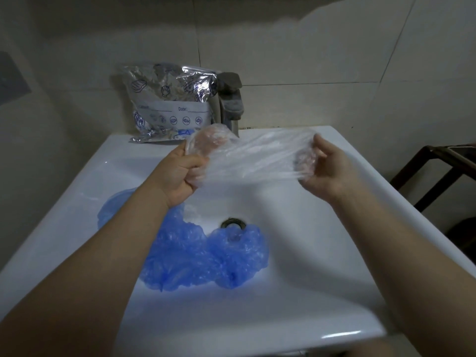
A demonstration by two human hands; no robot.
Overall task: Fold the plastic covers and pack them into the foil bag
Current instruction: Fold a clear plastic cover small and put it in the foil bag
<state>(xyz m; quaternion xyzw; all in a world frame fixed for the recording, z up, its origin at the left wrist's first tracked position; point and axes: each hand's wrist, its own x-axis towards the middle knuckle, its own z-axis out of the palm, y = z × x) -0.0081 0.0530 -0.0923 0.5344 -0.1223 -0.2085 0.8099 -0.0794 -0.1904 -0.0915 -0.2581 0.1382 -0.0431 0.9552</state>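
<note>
left hand [180, 173]: fingers curled round one end of the clear thin plastic cover [247, 155], bunched up in the fist
right hand [324, 168]: pinching the other end, fingers half curled
cover: stretched taut btw both hands, long axis running left-right, hanging over the white ceramic sink [334, 228]
crinkled silver foil bag w/ blue print [167, 104]: standing at the back rim, leaning on the wall beside the grey tap [230, 99]. Lies ahead and left, so left hand's nearer imo
blue crumpled plastic covers [206, 253]: down in the basin by the drain [233, 224], not folded yet
hard to tell: bag mouth open or not, how many blue ones, left arm hides part of the pile
</note>
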